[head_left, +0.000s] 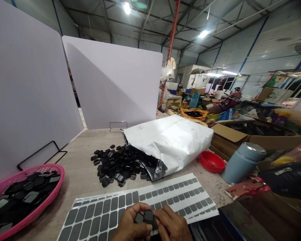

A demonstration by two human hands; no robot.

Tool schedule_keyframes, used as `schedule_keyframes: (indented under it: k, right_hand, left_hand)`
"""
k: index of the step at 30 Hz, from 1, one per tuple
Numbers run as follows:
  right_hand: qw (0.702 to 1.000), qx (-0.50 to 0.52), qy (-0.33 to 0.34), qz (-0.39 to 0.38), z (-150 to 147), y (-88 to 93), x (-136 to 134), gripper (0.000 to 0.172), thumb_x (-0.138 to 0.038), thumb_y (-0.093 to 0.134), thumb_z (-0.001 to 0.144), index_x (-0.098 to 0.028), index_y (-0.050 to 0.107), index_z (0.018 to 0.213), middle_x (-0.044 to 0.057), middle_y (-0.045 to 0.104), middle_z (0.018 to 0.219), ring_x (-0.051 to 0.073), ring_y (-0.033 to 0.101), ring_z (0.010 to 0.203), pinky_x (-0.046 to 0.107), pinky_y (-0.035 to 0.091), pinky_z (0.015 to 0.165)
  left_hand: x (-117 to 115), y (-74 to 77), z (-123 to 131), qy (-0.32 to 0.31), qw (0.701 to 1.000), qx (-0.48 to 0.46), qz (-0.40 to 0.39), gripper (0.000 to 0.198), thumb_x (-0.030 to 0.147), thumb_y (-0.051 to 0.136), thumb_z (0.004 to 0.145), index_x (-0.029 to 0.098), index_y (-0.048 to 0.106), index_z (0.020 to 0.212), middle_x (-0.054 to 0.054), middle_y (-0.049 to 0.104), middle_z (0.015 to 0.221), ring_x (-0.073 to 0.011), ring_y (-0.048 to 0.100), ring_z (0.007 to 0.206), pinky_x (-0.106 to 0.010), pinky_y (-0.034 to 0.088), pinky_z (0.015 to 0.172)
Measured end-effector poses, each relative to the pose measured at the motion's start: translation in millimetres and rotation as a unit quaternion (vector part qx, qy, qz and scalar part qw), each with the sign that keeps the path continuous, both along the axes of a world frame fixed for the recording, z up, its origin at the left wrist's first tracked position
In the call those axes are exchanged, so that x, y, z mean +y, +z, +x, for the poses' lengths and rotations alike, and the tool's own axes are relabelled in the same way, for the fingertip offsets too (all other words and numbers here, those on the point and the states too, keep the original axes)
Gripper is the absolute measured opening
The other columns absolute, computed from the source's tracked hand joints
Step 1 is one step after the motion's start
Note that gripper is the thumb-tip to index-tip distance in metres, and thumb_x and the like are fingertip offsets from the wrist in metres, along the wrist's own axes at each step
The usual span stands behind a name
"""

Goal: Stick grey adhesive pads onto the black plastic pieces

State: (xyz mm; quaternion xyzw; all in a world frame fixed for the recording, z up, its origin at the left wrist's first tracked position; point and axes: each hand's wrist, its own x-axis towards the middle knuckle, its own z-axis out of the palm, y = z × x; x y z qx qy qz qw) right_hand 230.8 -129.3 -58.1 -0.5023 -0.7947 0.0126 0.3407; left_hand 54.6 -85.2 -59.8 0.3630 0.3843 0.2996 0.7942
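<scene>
At the bottom centre, my left hand [130, 224] and my right hand [172, 225] are together, fingers curled round a small black plastic part [147, 217] held between them. They hover over a white sheet of grey rectangular stickers [130, 204] lying on the wooden table [82, 167]. Beyond the sheet, a pile of the same black parts [117, 164] spills from the open mouth of a white plastic bag [170, 140]. A pink basket [27, 197] at the left holds several black parts, some with grey stickers on them.
Two white divider panels [110, 83] stand at the back and left on wire feet. A red bowl [212, 161] and a grey-blue flask [243, 163] sit to the right of the bag, with cardboard boxes [253, 134] and clutter behind. People are working far back right.
</scene>
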Motion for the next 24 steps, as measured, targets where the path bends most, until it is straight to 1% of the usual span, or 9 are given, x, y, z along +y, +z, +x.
schedule_keyframes:
  k: [5,10,13,15,19,21,24]
  right_hand:
    - [1.000,0.012,-0.006,-0.020,0,5.7,-3,0.018,-0.015,0.040,0.091,-0.022,0.056,0.092,0.002,0.058,0.075,0.014,0.061,0.061,0.022,0.042,0.054]
    - [0.998,0.060,-0.001,0.003,0,4.1,-4,0.021,-0.015,0.039,0.092,-0.023,0.057,0.099,0.002,0.058,0.076,0.015,0.061,0.062,0.023,0.046,0.056]
    - [0.995,0.097,-0.010,0.020,0,1.9,-4,0.022,-0.014,0.038,0.092,-0.022,0.057,0.101,0.003,0.058,0.077,0.016,0.061,0.064,0.023,0.047,0.057]
    - [0.994,0.105,-0.015,0.027,-1,0.4,-3,0.021,-0.016,0.038,0.093,-0.022,0.057,0.098,0.003,0.058,0.076,0.016,0.060,0.062,0.023,0.046,0.055]
    - [0.995,0.088,-0.026,0.046,-5,-2.0,-2,0.023,-0.018,0.035,0.093,-0.023,0.057,0.090,0.002,0.057,0.070,0.015,0.058,0.056,0.023,0.043,0.051]
    - [0.997,0.059,-0.021,0.041,-4,-1.1,-2,0.022,-0.017,0.036,0.092,-0.023,0.057,0.092,0.002,0.058,0.071,0.015,0.059,0.056,0.023,0.043,0.053]
    - [1.000,0.017,-0.002,0.011,0,3.4,-3,0.020,-0.014,0.038,0.091,-0.022,0.057,0.094,0.003,0.059,0.074,0.015,0.061,0.062,0.022,0.045,0.055]
  left_hand:
    - [-3,3.5,-1,0.002,1.000,-0.010,-0.026,0.055,0.013,0.064,0.056,0.015,0.049,0.108,-0.002,0.065,0.050,-0.0081,0.047,0.039,-0.018,0.030,0.044]
    - [-3,9.7,3,0.006,1.000,-0.020,-0.013,0.047,0.014,0.064,0.055,0.015,0.052,0.101,-0.001,0.063,0.047,-0.0081,0.046,0.036,-0.018,0.028,0.042]
    - [-3,12.4,6,0.018,0.999,-0.032,-0.018,0.043,0.012,0.065,0.054,0.016,0.054,0.096,-0.004,0.069,0.058,-0.0087,0.051,0.040,-0.018,0.030,0.042]
    - [-3,11.1,6,0.018,0.999,-0.027,-0.016,0.044,0.010,0.065,0.053,0.016,0.055,0.095,-0.005,0.071,0.064,-0.0098,0.054,0.043,-0.018,0.032,0.042]
    - [-1,3.8,4,-0.007,1.000,0.000,-0.009,0.049,0.010,0.062,0.054,0.015,0.055,0.101,-0.001,0.065,0.047,-0.0098,0.049,0.037,-0.018,0.031,0.041]
    - [-1,1.3,3,-0.006,1.000,0.009,-0.006,0.050,0.011,0.063,0.055,0.015,0.055,0.104,0.000,0.064,0.046,-0.0095,0.048,0.037,-0.019,0.030,0.042]
    - [-1,1.6,4,0.000,1.000,0.015,0.000,0.049,0.011,0.063,0.055,0.015,0.055,0.103,0.000,0.064,0.046,-0.0094,0.048,0.037,-0.019,0.030,0.042]
